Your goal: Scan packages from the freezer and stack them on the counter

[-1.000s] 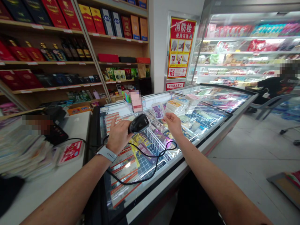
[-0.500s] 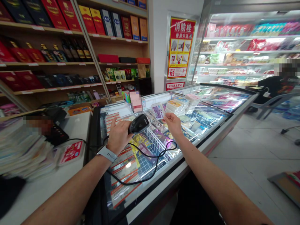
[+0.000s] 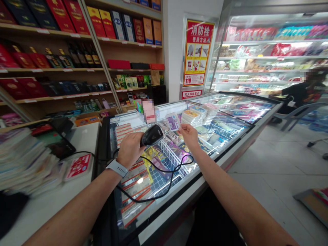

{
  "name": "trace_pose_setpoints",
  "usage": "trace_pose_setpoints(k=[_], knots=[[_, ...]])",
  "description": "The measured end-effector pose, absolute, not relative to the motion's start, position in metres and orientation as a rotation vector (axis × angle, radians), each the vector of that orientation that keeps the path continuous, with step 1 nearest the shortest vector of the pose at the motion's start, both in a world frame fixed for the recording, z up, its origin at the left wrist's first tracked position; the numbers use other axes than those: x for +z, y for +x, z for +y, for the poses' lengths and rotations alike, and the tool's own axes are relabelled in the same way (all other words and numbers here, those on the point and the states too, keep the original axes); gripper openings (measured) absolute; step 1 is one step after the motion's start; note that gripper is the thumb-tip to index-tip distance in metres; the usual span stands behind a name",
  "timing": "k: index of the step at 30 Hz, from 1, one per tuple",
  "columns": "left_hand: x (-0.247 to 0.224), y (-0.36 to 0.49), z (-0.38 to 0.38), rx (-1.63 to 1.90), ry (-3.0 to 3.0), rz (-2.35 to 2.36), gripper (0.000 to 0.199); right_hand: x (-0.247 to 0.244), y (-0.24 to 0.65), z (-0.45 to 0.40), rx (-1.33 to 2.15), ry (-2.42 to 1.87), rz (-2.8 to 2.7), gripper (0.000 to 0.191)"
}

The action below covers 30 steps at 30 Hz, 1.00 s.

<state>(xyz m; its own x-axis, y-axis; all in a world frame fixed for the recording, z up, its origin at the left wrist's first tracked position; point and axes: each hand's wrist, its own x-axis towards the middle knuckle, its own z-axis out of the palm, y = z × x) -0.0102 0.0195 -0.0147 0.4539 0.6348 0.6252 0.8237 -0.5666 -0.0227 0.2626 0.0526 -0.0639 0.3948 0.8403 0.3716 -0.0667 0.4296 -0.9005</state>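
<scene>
My left hand [image 3: 130, 147], a grey watch on its wrist, is closed round a black barcode scanner [image 3: 151, 135] above the glass-topped chest freezer [image 3: 176, 201]. A black cable [image 3: 164, 196] loops from the scanner side across the glass. With thumb and fingertips my right hand [image 3: 189, 134] pinches the edge of a white and purple card-like packet [image 3: 172, 122]. The scanner's head points toward this packet, a short gap between them. Stacks of similar clear-wrapped packets [image 3: 192, 115] stand on the glass just beyond my right hand.
On the left counter lie piled packets [image 3: 28, 160], a dark-screened device [image 3: 55, 140] and a red-labelled packet [image 3: 78, 166]. Shelves of boxes [image 3: 123, 25] rise behind. A person [image 3: 304, 89] sits at the right near a grey chair [image 3: 302, 114]. A fridge display [image 3: 256, 58] lines the back.
The raised finger of my left hand has come down onto the scanner side. My right hand and the packet stay almost in place.
</scene>
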Motion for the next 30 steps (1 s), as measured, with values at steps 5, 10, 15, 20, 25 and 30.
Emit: trace_pose_setpoints(k=[5, 10, 15, 20, 25, 30], knots=[[-0.0144, -0.0099, 0.0178, -0.787, -2.366, -1.290, 0.013, -0.0642, 0.2625, 0.0527, 0.697, -0.962, -0.997, 0.040], [-0.0152, -0.0118, 0.0194, -0.807, -2.364, -1.284, 0.013, -0.0643, 0.2635, 0.0532, 0.700, -0.962, -0.998, 0.038], [-0.0169, -0.0132, 0.0227, -0.894, -2.376, -1.139, 0.028, -0.0637, 0.2640, 0.0529, 0.716, -0.956, -0.987, 0.038], [-0.0166, -0.0128, 0.0229, -0.892, -2.380, -1.137, 0.035, -0.0630, 0.2649, 0.0516, 0.724, -0.951, -0.997, 0.039], [-0.0132, -0.0115, 0.0200, -0.912, -2.389, -1.138, 0.036, -0.0611, 0.2654, 0.0492, 0.726, -0.961, -1.002, 0.041], [-0.0117, -0.0110, 0.0187, -0.916, -2.388, -1.130, 0.035, -0.0595, 0.2643, 0.0475, 0.723, -0.974, -0.983, 0.042]])
